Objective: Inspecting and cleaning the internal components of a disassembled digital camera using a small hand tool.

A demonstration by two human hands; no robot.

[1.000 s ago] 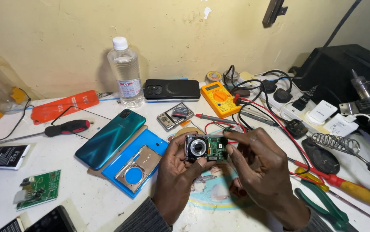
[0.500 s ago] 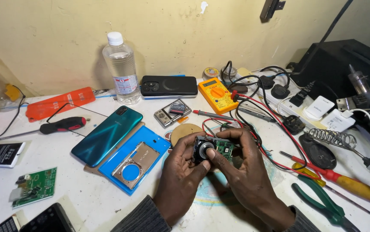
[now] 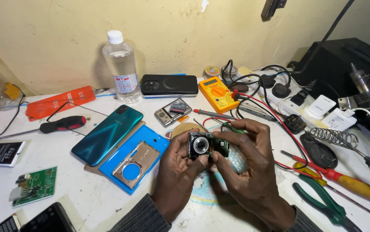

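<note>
At the far left of the frame a green circuit board (image 3: 34, 186) lies on the bench (image 3: 77, 197), with a teal phone (image 3: 106, 134) and a blue tray (image 3: 135, 158) further right, near the middle. Just right of centre, the left hand (image 3: 177, 172) and right hand (image 3: 249, 165) both grip 1 stripped camera module (image 3: 206, 146), which sits between their fingertips just above the bench, lens facing up. At lower right lie green pliers (image 3: 324, 202) and a red screwdriver (image 3: 348, 182).
</note>
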